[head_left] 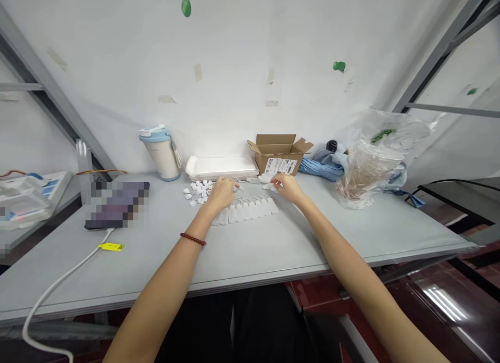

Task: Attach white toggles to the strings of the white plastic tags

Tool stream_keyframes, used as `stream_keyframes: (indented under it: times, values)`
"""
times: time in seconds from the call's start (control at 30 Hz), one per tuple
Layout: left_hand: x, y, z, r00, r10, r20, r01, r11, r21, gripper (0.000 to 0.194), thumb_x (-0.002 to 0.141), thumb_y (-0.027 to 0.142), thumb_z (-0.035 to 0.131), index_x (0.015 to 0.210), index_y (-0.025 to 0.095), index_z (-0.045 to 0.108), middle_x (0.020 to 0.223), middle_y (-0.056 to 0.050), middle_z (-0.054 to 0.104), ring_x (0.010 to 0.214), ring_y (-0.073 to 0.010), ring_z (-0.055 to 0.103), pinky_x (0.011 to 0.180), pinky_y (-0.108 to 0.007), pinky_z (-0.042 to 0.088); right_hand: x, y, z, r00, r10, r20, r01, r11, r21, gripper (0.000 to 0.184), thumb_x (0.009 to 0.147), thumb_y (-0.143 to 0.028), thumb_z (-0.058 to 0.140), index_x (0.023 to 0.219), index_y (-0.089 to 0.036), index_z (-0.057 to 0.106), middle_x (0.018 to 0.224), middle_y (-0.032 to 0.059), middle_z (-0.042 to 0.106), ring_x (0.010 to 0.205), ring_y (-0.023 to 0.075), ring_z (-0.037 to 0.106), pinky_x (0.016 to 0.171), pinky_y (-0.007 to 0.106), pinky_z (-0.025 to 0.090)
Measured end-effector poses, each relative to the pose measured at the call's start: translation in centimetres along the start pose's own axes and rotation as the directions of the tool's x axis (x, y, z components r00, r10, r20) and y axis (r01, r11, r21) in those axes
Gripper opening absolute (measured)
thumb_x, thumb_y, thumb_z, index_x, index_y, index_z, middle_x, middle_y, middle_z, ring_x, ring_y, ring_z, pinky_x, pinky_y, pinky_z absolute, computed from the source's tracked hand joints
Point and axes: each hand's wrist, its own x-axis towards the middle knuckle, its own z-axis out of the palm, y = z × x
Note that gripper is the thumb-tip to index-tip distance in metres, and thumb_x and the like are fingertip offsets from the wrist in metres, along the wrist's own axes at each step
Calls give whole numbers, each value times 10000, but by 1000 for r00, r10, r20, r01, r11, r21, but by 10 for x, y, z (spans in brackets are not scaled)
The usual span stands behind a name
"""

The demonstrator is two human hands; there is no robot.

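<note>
A row of several white oblong plastic pieces (250,210) lies on the grey table (253,248) in front of me. A loose heap of small white parts (197,191) sits just to the left. My left hand (222,193) rests beside that heap, fingers curled, what it holds hidden. My right hand (286,187) reaches past the row toward a small white piece (265,178) near the cardboard box (279,153), fingers bent in a pinch.
A white tray (221,166) and a pale blue lidded cup (163,152) stand at the back. A phone (117,204) with a white cable (58,285) lies at left. Blue cloth (322,165) and a clear plastic bag (375,160) crowd the back right.
</note>
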Motion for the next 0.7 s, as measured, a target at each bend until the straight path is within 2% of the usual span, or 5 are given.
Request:
stream_keyframes:
  times: [0.23,0.37,0.43,0.53,0.7]
  values:
    - [-1,4,6,999,43,31,-43,999,-5,483,686,-21,401,1046,156,670,1227,-68,613,1131,-278,473,939,-429,395,0,2,4,999,-22,42,27,991,-132,244,795,-76,541,972,-157,689,1006,95,671,928,208,567,828,297,395]
    - [2,7,2,990,-22,-136,8,995,-103,511,686,-28,379,1088,131,651,1189,-90,632,1126,-250,511,972,-401,395,0,1,7,997,-36,61,46,984,-172,248,812,-116,544,1022,-131,675,1076,116,654,967,221,560,885,324,372]
    - [4,7,-3,958,-95,-269,31,972,-232,487,710,-15,357,1075,108,655,1158,-106,647,1104,-225,545,985,-374,397,-1,-1,8,997,-37,70,49,981,-187,277,813,-125,543,1065,-119,657,1107,121,644,999,228,548,905,330,362]
    - [6,6,-13,875,-284,-392,71,876,-477,434,731,24,346,998,94,680,1051,-114,687,996,-201,615,943,-345,435,-2,-4,10,995,-32,91,51,976,-211,338,811,-119,525,1136,-121,621,1162,122,621,1057,239,518,904,338,361]
    - [7,-3,-22,801,-513,-309,60,583,-810,291,698,112,459,874,99,690,873,-94,710,844,-186,653,823,-313,489,-5,-11,9,993,30,118,1,968,-252,403,827,-134,493,1222,-171,566,1232,111,580,1120,293,459,846,382,381]
